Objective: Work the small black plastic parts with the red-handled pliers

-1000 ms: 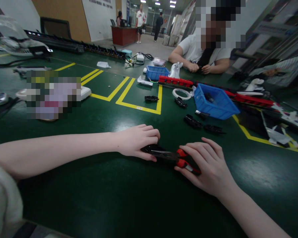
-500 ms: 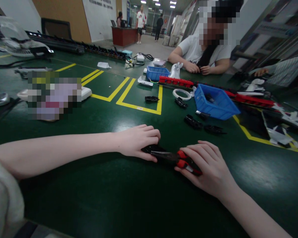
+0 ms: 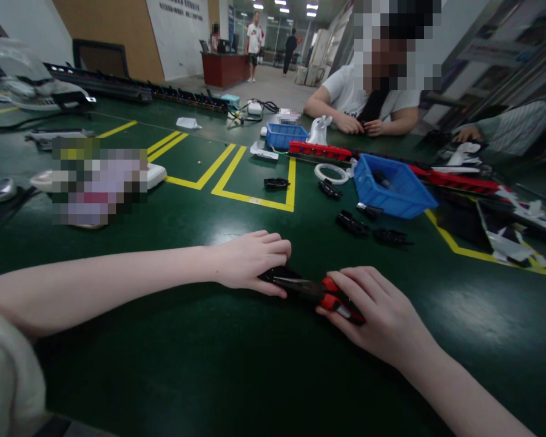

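My left hand (image 3: 250,260) rests on the green table with its fingers curled over a small black plastic part (image 3: 275,274), pinning it down. My right hand (image 3: 377,312) grips the red-and-black handles of a pair of pliers (image 3: 321,292), whose thin jaws reach left to the black part under my left fingers. Most of the part is hidden by my hand. Both forearms lie low over the table.
Several loose black parts (image 3: 352,222) lie beyond my hands beside a blue bin (image 3: 394,188). A second blue bin (image 3: 285,135), red strips (image 3: 321,150) and a white ring (image 3: 330,173) sit farther back. A person in a white shirt (image 3: 359,97) works across the table. Yellow tape lines (image 3: 250,197) mark the surface.
My right hand has slid slightly down and left along the pliers' handles. The left hand and the black part stay put. The view has shifted a little.
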`<act>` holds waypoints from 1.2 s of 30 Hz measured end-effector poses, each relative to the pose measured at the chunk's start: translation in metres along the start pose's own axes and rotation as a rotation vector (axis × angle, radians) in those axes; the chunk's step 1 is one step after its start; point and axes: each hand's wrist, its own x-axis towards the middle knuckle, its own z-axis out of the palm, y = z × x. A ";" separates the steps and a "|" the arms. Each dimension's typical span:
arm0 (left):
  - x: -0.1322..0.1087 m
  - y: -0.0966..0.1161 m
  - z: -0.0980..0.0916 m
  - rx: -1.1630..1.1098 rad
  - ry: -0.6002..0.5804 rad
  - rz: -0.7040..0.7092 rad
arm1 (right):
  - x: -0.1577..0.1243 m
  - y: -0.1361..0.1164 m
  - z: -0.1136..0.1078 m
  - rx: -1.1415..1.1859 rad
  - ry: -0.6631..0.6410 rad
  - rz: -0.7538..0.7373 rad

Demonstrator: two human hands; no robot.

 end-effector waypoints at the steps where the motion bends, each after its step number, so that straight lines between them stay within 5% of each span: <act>1: 0.000 0.000 0.000 0.006 -0.005 0.007 | 0.000 0.000 -0.002 0.009 -0.012 0.002; 9: 0.002 0.003 0.000 0.048 -0.050 0.040 | -0.005 0.004 -0.014 -0.036 -0.043 -0.029; 19: 0.002 0.004 -0.002 -0.018 -0.091 -0.018 | -0.006 0.007 -0.005 0.020 -0.076 0.059; 36: 0.002 -0.001 -0.001 -0.120 -0.036 0.021 | -0.009 0.013 -0.008 -0.200 0.153 -0.081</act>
